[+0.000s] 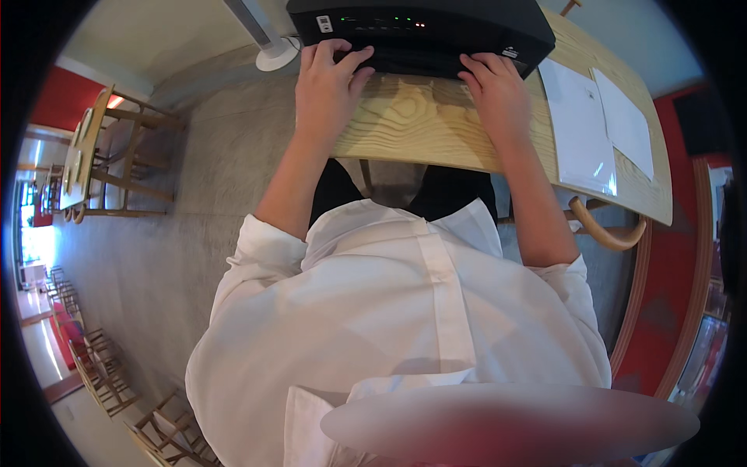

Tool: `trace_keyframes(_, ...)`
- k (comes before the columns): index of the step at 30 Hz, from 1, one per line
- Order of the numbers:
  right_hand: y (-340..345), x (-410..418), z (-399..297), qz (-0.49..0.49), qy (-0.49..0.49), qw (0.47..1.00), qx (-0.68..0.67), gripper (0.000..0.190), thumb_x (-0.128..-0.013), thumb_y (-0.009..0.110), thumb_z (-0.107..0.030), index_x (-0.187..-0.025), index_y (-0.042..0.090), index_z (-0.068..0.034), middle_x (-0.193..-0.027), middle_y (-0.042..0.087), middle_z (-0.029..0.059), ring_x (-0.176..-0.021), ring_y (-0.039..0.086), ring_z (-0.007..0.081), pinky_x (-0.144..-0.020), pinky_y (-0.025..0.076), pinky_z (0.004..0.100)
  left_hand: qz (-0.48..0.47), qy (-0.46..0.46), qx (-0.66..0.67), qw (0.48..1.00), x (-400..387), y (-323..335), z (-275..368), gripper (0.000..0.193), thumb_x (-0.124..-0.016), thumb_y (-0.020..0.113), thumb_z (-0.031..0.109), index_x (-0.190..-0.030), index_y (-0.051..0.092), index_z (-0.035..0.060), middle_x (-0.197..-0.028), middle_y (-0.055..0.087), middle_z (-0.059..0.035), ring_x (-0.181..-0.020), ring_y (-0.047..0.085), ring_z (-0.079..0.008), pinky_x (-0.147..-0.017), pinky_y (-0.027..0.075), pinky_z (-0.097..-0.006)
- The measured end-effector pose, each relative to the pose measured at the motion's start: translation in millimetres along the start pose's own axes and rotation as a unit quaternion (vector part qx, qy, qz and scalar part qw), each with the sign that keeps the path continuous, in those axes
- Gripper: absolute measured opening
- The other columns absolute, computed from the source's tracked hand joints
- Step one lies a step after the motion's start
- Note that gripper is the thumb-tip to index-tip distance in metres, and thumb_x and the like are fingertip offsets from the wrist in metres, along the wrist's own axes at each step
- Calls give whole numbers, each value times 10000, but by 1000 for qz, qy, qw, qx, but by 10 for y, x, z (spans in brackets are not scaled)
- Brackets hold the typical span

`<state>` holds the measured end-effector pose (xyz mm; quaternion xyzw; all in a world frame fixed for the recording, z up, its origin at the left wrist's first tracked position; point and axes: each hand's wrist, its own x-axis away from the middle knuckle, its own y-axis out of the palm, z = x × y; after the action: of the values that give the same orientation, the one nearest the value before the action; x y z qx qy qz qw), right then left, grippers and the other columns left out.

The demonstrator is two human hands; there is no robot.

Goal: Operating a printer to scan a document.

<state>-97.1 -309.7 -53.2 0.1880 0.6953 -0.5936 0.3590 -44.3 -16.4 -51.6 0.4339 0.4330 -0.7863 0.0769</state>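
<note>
A black printer with small green and red indicator lights stands on the wooden table before me. Both hands are at its lower front panel. At the panel's left end, my left hand has its fingers bent around the edge, the thumb pointing inward. The fingers of my right hand curl onto the right end in the same way, with the thumb lower down. The dark front hides how far the fingertips reach in.
A clear plastic sleeve with white paper and another white sheet lie right of the printer. A wooden chair is tucked at the table's right. Beyond the left end stands a white tower fan. More wooden tables and chairs are further left.
</note>
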Motion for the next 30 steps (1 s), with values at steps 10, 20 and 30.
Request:
trace_keyframes(10,80,-53,22,-32,-14,999,-9,190,-980,768,-137,-1168,785,-120,-1114,697,21,-1133,668,285,-948,598,402,8,90,23,996,-142,193,-174,209,-903,880,136,-1107,840,117,-1146,740,-27,-1102,676,-289,-914,595,-442)
trace_keyframes(20,-7,62,-84,-5,204,974,-96,324,-1002,824,-296,-1230,724,-89,-1151,740,91,-1065,749,376,-834,621,508,19,-198,154,968,26,134,-137,358,-928,926,190,-1234,762,100,-1022,727,-109,-969,709,-284,-863,602,-396)
trace_keyframes(30,65,114,37,-54,286,953,-88,473,-971,867,-404,-1234,753,-27,-998,839,158,-962,807,374,-810,622,492,-44,-125,137,982,11,135,-161,426,-933,880,83,-1327,717,79,-1001,732,-118,-871,742,-254,-823,621,-384)
